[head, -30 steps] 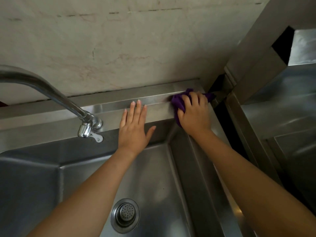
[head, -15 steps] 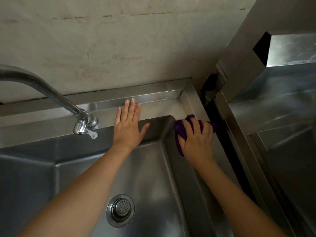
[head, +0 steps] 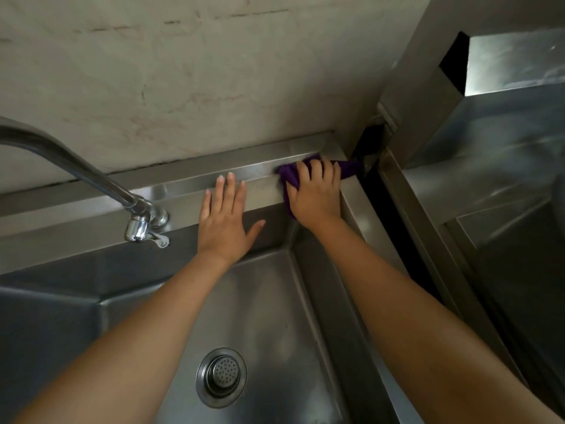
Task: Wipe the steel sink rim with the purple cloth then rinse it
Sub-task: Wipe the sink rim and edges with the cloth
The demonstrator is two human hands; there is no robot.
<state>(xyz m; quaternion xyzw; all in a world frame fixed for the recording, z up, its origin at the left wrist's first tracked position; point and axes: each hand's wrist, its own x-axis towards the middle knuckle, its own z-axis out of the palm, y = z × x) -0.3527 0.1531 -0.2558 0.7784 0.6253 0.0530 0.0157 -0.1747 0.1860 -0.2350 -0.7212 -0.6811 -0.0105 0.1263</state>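
The steel sink rim (head: 91, 221) runs along the wall behind the basin and turns down the right side. My right hand (head: 316, 194) holds the bunched purple cloth (head: 289, 175) against the rim's back right corner, fingers curled over it; most of the cloth is hidden under the hand, and one end (head: 348, 168) trails right toward a dark gap. My left hand (head: 224, 218) rests flat on the back rim just left of the cloth, fingers straight and spread.
A chrome tap (head: 91, 175) arches from the left, its base and lever on the back rim. The drain strainer (head: 221, 376) sits in the basin floor. A dark gap (head: 394, 228) separates this sink from a steel unit (head: 489, 166) on the right. A stained wall (head: 198, 78) rises behind.
My right hand with the cloth went from the back right corner down the right rim and is now back up in the corner. The left hand stayed flat on the back rim.
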